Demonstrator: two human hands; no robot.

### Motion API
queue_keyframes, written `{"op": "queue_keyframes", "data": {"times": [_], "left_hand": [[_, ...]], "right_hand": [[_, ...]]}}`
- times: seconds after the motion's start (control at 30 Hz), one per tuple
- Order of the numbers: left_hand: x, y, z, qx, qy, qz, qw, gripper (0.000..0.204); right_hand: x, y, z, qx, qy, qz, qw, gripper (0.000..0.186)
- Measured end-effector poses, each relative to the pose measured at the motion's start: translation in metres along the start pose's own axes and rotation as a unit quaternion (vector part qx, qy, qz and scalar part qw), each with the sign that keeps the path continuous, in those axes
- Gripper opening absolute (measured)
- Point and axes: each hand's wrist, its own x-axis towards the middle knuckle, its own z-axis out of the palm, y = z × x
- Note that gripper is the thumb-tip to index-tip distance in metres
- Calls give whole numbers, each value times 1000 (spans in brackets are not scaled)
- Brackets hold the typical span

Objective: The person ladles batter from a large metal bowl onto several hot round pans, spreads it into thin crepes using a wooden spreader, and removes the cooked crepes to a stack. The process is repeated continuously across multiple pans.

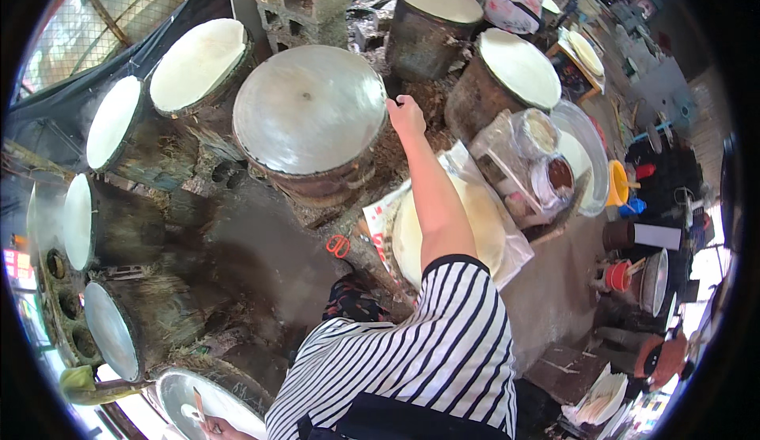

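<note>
1. The right hand (407, 117) reached forward to the right rim of a large round griddle (307, 106), its fingers curled inward; whether they gripped the rim or something on it could not be told.
2. That griddle sat on a rusty, drum-like stove (336, 180) ahead of the person, its top grey and shiny.
3. The left hand (225, 430), partly cut off by the lower edge, had its fingers closed around a wooden tool (199, 402) over a metal pan (229, 396) at lower left.
4. The right forearm (435, 183) crossed above a pale round sheet (492, 230) lying on white wrapping (518, 254).
5. Beside the wrapping stood a tub with reddish-brown contents (554, 179).
6. Orange-handled scissors (338, 246) lay near the stove's foot.
</note>
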Motion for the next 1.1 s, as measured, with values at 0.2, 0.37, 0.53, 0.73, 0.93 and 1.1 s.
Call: {"op": "queue_keyframes", "data": {"times": [0.2,0.37,0.53,0.73,0.93,1.1], "left_hand": [[-4,-24,15,-7,30,13,999,36],[-9,-19,-2,-37,42,16,998,40],[25,24,-24,-168,-9,-34,985,44],[-15,12,-2,-238,-42,-81,967,12],[-14,21,-78,-185,53,73,979,23],[-20,-5,-1,62,307,38,949,24]], "right_hand": [[69,48,48,-11,-82,22,996,26],[71,83,33,-91,-274,176,941,23],[48,104,15,-194,-291,40,936,29],[-90,82,15,-275,-492,-119,817,39],[-277,-91,88,-6,-770,-207,604,49],[-450,-212,175,-27,-838,-213,502,39]]}}
